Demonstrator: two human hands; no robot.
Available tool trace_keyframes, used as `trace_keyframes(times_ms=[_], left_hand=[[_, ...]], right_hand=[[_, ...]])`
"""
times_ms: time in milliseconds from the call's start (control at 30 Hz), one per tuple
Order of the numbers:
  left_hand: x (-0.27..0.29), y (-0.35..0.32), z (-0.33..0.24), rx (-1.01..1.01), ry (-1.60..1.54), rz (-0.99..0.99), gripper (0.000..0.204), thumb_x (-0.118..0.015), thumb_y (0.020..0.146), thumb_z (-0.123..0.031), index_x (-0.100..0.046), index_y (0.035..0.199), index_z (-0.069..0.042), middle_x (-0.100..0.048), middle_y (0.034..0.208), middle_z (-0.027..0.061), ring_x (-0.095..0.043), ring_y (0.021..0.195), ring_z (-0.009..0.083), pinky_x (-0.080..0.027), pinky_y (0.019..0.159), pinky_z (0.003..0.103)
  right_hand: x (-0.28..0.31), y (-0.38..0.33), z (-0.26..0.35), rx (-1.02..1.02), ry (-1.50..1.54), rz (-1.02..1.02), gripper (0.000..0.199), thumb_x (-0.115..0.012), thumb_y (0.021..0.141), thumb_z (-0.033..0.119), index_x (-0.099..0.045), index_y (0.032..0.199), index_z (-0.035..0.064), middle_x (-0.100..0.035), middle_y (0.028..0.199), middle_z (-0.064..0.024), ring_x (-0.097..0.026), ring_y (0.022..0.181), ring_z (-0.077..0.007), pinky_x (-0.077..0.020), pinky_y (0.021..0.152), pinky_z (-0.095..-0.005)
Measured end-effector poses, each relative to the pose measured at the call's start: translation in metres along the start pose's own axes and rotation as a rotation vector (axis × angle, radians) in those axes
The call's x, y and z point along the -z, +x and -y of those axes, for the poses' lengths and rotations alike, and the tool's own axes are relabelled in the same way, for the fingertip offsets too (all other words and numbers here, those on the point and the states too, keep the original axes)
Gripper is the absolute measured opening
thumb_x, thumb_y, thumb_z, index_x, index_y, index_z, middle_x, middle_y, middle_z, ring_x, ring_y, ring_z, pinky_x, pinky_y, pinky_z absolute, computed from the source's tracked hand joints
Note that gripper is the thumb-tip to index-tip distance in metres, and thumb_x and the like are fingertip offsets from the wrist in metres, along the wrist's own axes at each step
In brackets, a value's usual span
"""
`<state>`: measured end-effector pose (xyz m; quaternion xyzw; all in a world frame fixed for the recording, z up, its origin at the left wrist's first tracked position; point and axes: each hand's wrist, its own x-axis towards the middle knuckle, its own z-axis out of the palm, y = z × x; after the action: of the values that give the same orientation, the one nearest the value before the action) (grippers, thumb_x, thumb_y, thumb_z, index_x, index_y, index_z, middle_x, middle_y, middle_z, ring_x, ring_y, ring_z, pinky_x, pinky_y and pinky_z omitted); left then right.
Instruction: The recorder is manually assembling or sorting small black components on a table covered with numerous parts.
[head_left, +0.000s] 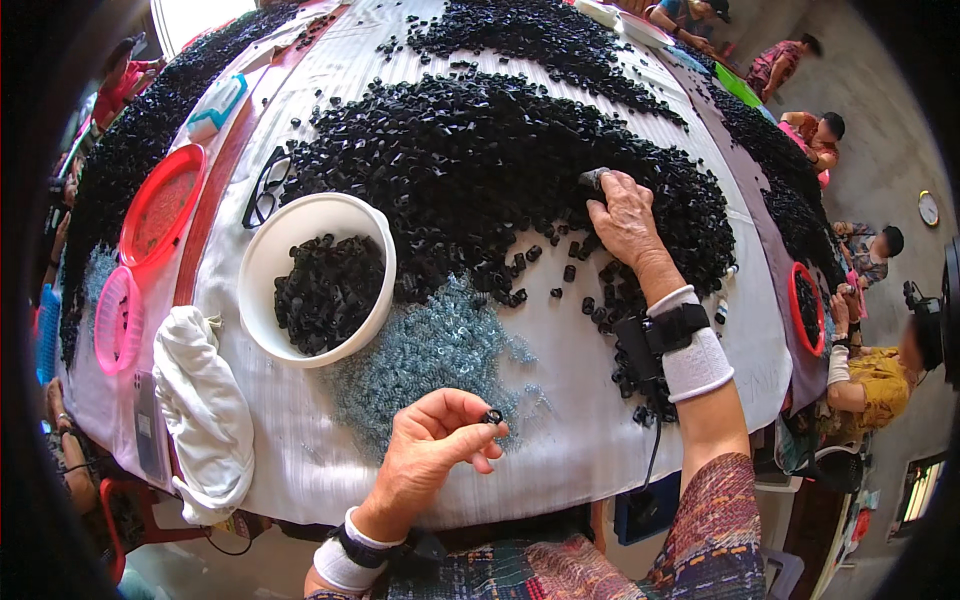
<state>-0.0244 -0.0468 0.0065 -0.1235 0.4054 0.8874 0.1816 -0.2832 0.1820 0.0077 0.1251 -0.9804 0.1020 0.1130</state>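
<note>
My left hand (435, 445) is closed in a pinch, thumb and forefinger holding a small black ring-shaped plastic part (493, 416) by its side. Under and beyond it spreads a heap of small bluish metal springs (425, 350). My right hand (628, 215) reaches to the large pile of black plastic parts (450, 150), fingers curled down at its near right side. Something dark grey covers or sits at its fingertips; whether a part is between them is hidden. A white bowl (382, 300) partly filled with black parts stands left of the springs.
Folded black glasses (266, 190) and a bundled white cloth (205, 415) lie at left. Red (200, 165) and pink (100, 320) baskets stand farther left. A dark cable (655, 440) hangs from my right wrist. Several people work along the neighbouring tables; a red-rimmed basket (795, 310) is at right.
</note>
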Motion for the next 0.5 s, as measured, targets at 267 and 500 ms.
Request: trace_keyframes(times_ms=[267, 500], left_hand=[[-0.003, 0.001, 0.001, -0.017, -0.009, 0.001, 0.014, -0.063, 0.084, -0.002, -0.058, 0.096, 0.001, -0.065, 0.086, 0.0126, -0.063, 0.070, 0.0135, -0.052, 0.059, 0.023], [-0.007, -0.007, 0.010, -0.052, 0.015, 0.009, 0.016, -0.063, 0.082, -0.002, -0.058, 0.097, -0.001, -0.066, 0.086, 0.0153, -0.064, 0.068, 0.0168, -0.054, 0.055, 0.026]], right_hand=[[-0.006, -0.024, 0.023, 0.121, 0.075, 0.209, 0.036, -0.052, 0.083, 0.019, -0.049, 0.118, 0.0103, -0.050, 0.122, -0.0144, -0.047, 0.109, -0.0398, -0.0405, 0.095, -0.0458], [0.008, -0.061, 0.026, 0.188, 0.216, 0.210, 0.028, -0.050, 0.082, 0.015, -0.053, 0.107, 0.0040, -0.056, 0.110, -0.0167, -0.050, 0.102, -0.0399, -0.0415, 0.091, -0.0470]])
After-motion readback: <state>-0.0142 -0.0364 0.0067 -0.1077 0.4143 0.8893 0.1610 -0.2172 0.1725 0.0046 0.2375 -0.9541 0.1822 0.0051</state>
